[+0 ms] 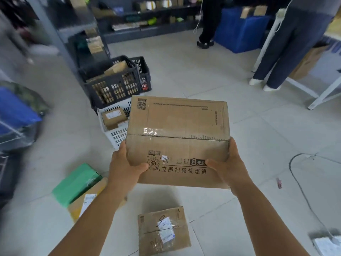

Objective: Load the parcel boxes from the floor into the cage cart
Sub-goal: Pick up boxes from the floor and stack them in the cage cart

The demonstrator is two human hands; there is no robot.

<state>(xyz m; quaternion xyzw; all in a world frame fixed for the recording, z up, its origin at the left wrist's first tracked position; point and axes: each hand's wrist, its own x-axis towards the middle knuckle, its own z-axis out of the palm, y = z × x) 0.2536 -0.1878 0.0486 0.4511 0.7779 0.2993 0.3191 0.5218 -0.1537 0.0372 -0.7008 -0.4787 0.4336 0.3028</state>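
I hold a large brown cardboard parcel box (177, 130) up in front of me, its taped top facing me with black printed text. My left hand (125, 167) grips its left near corner, thumb on top. My right hand (228, 167) grips the right near corner the same way. On the tiled floor below lie a smaller brown box with a white label (163, 230), a green parcel (76, 183) and a yellow-brown box (86, 202) under it. A blurred blue-lined cart frame (16, 119) shows at the left edge.
A black crate with parcels (110, 80) sits on a white crate (114, 132) ahead left. Two people stand at the back right, one near a blue bin (239, 32). A white table frame (321, 97) and a cable (299, 182) are on the right. Shelving runs along the back.
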